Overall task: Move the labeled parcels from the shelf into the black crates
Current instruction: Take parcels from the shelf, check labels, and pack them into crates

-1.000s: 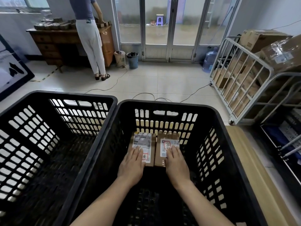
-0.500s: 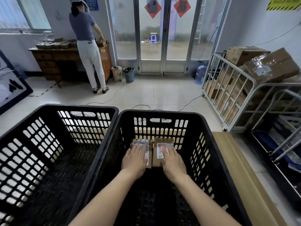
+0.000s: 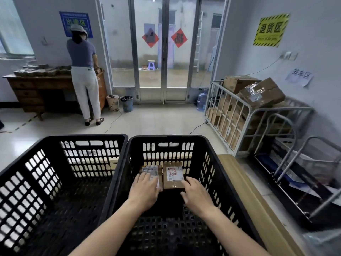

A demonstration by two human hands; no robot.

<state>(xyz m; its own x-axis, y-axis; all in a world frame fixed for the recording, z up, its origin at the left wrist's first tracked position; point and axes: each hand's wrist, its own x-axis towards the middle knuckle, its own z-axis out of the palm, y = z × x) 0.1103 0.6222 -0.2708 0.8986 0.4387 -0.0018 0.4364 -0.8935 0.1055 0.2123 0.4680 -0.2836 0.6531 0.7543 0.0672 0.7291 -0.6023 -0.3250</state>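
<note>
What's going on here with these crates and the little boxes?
A person is loading the right black crate. The left hand lies flat on the left parcel; the right hand is at the near corner of the right parcel beside it. Both parcels sit on the crate floor. Another person stands at a desk behind.

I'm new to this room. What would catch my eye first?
Two black crates fill the foreground: the left crate and the right crate, which holds two labeled parcels side by side near its far wall. The left hand rests on the left parcel; the right hand touches the right parcel at its near corner. A yellow sign hangs on the right wall above a cage cart of cardboard boxes.
</note>
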